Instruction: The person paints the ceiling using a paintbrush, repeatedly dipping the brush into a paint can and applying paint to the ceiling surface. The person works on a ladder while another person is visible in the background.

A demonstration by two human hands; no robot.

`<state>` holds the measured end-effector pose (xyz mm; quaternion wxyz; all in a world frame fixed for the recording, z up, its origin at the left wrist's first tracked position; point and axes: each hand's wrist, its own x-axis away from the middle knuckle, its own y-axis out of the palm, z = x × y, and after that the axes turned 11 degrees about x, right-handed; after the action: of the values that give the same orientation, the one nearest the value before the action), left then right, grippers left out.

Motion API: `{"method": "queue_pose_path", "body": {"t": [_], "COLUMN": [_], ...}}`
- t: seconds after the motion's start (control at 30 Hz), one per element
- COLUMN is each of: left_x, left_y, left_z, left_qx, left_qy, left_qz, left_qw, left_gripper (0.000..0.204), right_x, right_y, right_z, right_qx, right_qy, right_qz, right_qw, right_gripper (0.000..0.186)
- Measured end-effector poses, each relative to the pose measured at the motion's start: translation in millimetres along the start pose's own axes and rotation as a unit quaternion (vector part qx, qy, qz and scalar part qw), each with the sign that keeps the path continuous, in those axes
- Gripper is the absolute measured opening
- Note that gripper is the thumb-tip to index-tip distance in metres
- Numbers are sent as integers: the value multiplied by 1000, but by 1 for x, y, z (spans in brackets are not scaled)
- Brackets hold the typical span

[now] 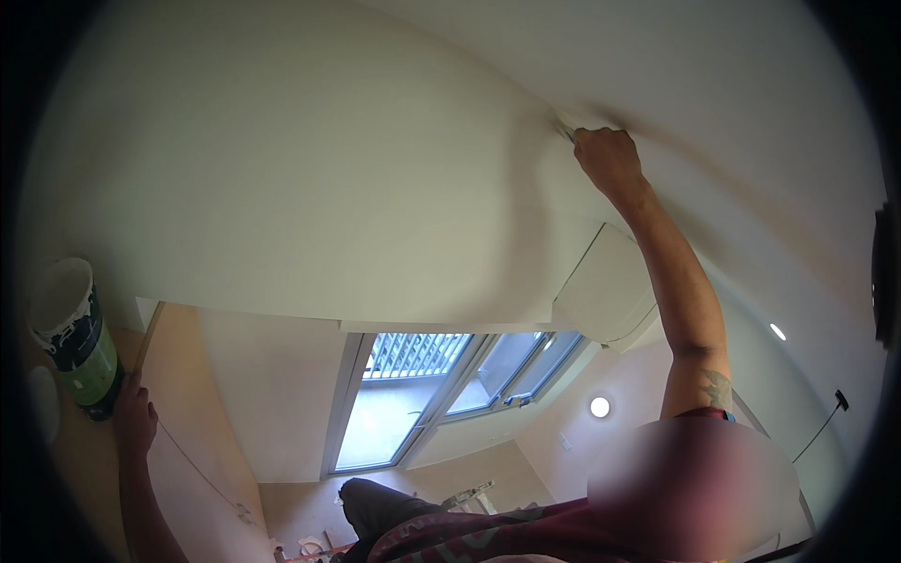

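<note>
My right hand (608,159) is raised high with its fingers closed round a paintbrush (565,129). The brush's tip touches the line where the pale wall (328,169) meets the ceiling (732,103); its handle is hidden in the fist. Low on the left, my left hand (137,418) has its fingers bent over the edge of a wooden panel (178,375). Just beside those fingers is a round bucket (83,347), dark and green with white paint smeared on its rim and inside. Whether the left fingers touch the bucket I cannot tell.
A pale boxy unit (608,286) sticks out of the wall below my right forearm. Glazed doors (404,403) with grey frames lie lower down. Tools and litter (314,546) lie on the floor below. A round light (600,407) glows at the right.
</note>
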<state>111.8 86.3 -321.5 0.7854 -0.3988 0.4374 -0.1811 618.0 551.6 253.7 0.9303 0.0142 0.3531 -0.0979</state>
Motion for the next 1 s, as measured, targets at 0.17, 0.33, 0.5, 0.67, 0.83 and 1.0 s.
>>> {"method": "queue_pose_path", "body": {"t": [0.17, 0.33, 0.5, 0.67, 0.83, 1.0], "left_x": [5, -3, -4, -1, -3, -5], "left_y": [-4, -2, 1, 4, 2, 2], "left_z": [0, 9, 0, -15, -13, -17], "left_qx": [-20, 2, -14, -27, -37, -67], "left_qy": [-9, -16, -18, 1, 23, 37], "left_qz": [-14, -24, -33, -39, -44, -67], "left_qw": [1000, 1000, 999, 999, 998, 995], "left_gripper": [26, 27, 28, 30, 32, 33], "right_x": [6, 25, 71, 172, 288, 356], "right_y": [16, 40, 17, -2, 3, 26], "right_z": [5, 26, 27, -12, -72, -140], "right_qx": [11, 2, -145, -467, -748, -835], "right_qy": [-4, 18, 129, 192, 296, 361], "right_qz": [-6, -37, -42, -68, -277, -338], "right_qw": [1000, 999, 980, 860, 526, 242], "right_gripper": [13, 16, 21, 29, 32, 29]}}
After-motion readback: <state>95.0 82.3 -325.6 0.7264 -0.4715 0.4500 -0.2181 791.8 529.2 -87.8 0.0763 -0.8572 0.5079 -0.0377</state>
